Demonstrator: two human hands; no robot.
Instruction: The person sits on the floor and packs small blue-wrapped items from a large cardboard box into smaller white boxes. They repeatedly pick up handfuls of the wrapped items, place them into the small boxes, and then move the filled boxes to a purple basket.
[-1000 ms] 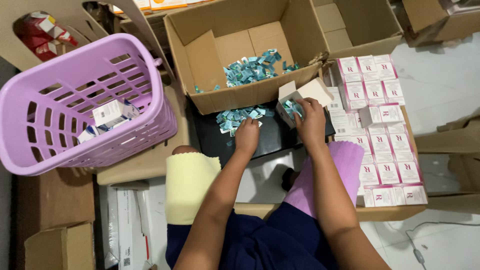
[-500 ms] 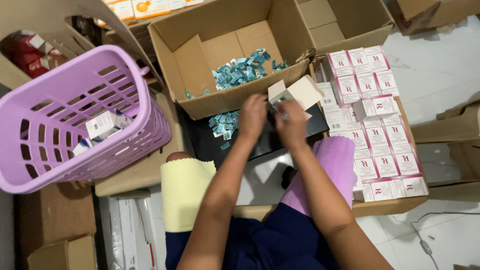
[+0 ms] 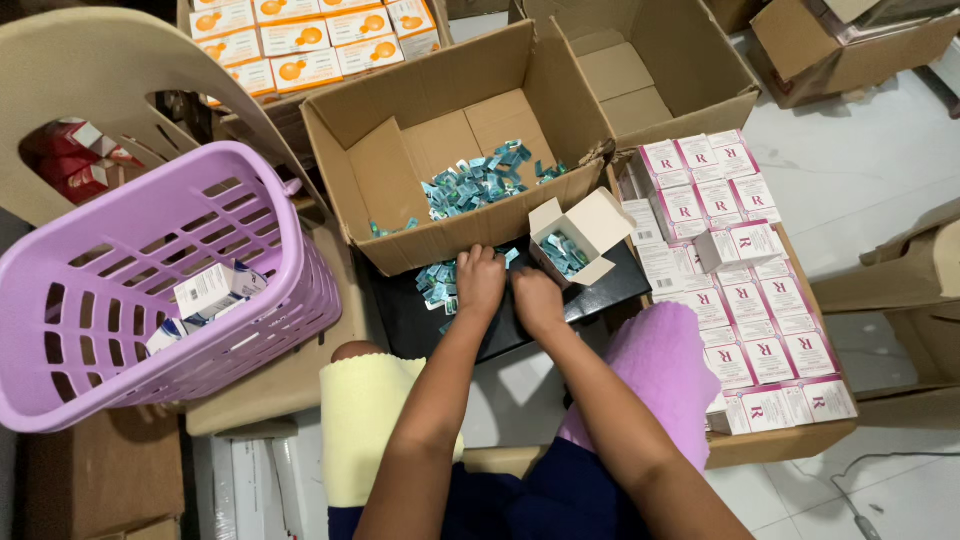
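Note:
My left hand [image 3: 480, 281] rests knuckles-up on a small pile of teal sachets [image 3: 436, 281] lying on a black surface [image 3: 420, 315]. Right beside it, my right hand [image 3: 534, 297] is also down on that surface with its fingers curled; what it holds is hidden. A small open white carton [image 3: 577, 238] with teal sachets inside stands just right of my hands, untouched. Behind them is an open cardboard box [image 3: 400, 240] holding more loose teal sachets [image 3: 476, 183].
A purple plastic basket [image 3: 120, 250] with a few small cartons sits at left. Rows of white-and-pink cartons [image 3: 745, 290] fill a flat tray at right. Orange-and-white boxes [image 3: 300, 40] and more cardboard boxes [image 3: 650, 60] stand behind. Yellow and pink cloths cover my knees.
Both hands have left the small white carton and dropped to the sachet pile on the black surface. The carton now stands on its own, open.

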